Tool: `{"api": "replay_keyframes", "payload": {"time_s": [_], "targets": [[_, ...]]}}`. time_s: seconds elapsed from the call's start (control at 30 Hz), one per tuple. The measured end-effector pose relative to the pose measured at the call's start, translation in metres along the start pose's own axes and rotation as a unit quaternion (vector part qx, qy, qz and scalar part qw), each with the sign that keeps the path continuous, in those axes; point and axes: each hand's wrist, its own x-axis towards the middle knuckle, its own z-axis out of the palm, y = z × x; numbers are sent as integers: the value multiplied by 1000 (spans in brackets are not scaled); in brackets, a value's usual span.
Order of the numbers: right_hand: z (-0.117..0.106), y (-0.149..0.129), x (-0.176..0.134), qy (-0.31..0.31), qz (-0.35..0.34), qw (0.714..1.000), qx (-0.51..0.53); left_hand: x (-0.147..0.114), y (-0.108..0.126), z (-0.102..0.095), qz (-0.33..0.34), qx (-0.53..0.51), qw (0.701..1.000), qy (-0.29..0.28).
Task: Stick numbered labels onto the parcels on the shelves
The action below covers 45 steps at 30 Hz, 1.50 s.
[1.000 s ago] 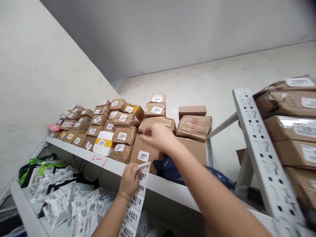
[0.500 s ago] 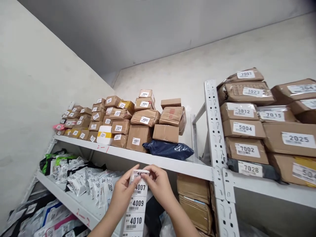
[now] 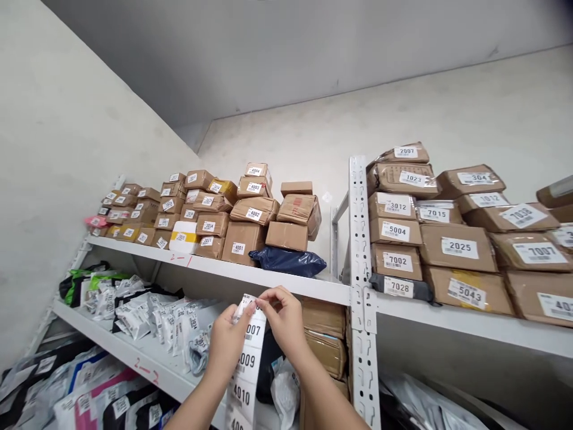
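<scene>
A long strip of white number labels (image 3: 245, 382) hangs down between my hands, with 4010 readable near its lower part. My left hand (image 3: 228, 340) is closed on the strip's left side, thumb pressed across its upper end. At the top right corner of the strip, my right hand (image 3: 284, 319) pinches with thumb and forefinger, partly covering the uppermost label. Beyond my hands, on the upper shelf, stand a carton marked 4001 (image 3: 242, 242), a carton marked 4002 (image 3: 254, 211), an unlabelled-looking carton (image 3: 287, 236) and a dark blue plastic parcel (image 3: 289, 261).
A white metal upright (image 3: 359, 269) divides the racks. Labelled cartons (image 3: 459, 246) fill the right shelf. The upper left shelf beam (image 3: 215, 270) runs just above my hands. Bagged parcels (image 3: 138, 319) lie on the shelf below, with more bags (image 3: 89, 394) underneath.
The view has turned right, bringing more cartons on the right shelf into sight. The strip's top end, curled over before, now stands up flatter, with my right fingers at its corner.
</scene>
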Motion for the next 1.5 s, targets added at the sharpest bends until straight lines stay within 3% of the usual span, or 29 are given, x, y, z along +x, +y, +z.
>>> {"api": "replay_keyframes", "payload": {"time_s": [0.13,0.23,0.33,0.47,0.57,0.67,0.73,0.8,0.87,1.0,1.13,1.2,1.37,1.5], "targets": [[-8,4,27,37,-54,991,-113,-9,-1,2,-22,-1,995,-96],[-20,17,61,86,-47,965,-245,-23,-3,-1,3,57,991,-123],[-27,30,88,86,-39,947,-306,-37,-7,-5,-19,15,989,-149],[-28,40,97,94,-36,926,-364,-47,-8,-12,-49,-37,982,-178],[-29,38,89,118,-37,918,-378,-43,0,-19,-10,-1,982,-186],[-33,26,72,104,-55,924,-364,-30,14,-23,100,40,981,-159],[-34,14,53,36,-63,960,-271,-20,21,-23,149,38,976,-157],[-32,3,33,-58,-53,988,-130,-10,25,-19,165,24,971,-170],[-29,-3,17,-107,-29,993,-32,-3,24,-11,153,10,972,-178],[-25,-1,8,-60,47,995,69,4,19,9,74,-29,991,-109],[-20,0,13,-17,116,980,163,9,20,23,120,4,993,21],[-18,-3,15,13,85,986,143,12,24,25,128,-10,991,45],[-12,-13,27,60,-34,997,19,16,32,20,55,-112,991,-50],[-4,-17,40,41,-101,994,-24,15,29,15,15,-121,993,5]]}}
